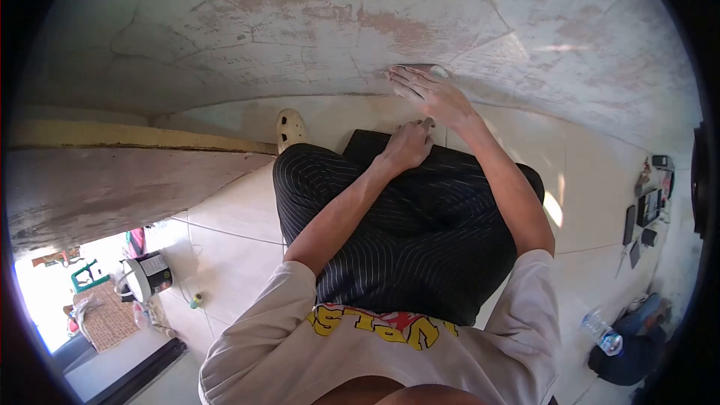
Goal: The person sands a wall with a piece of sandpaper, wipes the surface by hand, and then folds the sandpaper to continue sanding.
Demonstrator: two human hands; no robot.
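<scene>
My right hand (431, 96) is pressed against the low part of the wall (300, 37), fingers together over a piece of sandpaper (426, 68). The sandpaper looks brownish and curled, with a pale rounded end; most of it is hidden by my fingers. Pale dust coats this hand. Just below it, my left hand (409, 145) is closed near my knees, apart from the wall. Whatever it may hold is too small to make out. The wall's surface is whitish, with reddish-brown worn patches and cracks around my right hand.
A yellow-edged panel (142, 137) juts in from the left. A clog (290, 129) is beside my knee. On the tiled floor (232, 255) stands a white bucket (148, 276) at left. A plastic bottle (603, 332) and dark items lie at right.
</scene>
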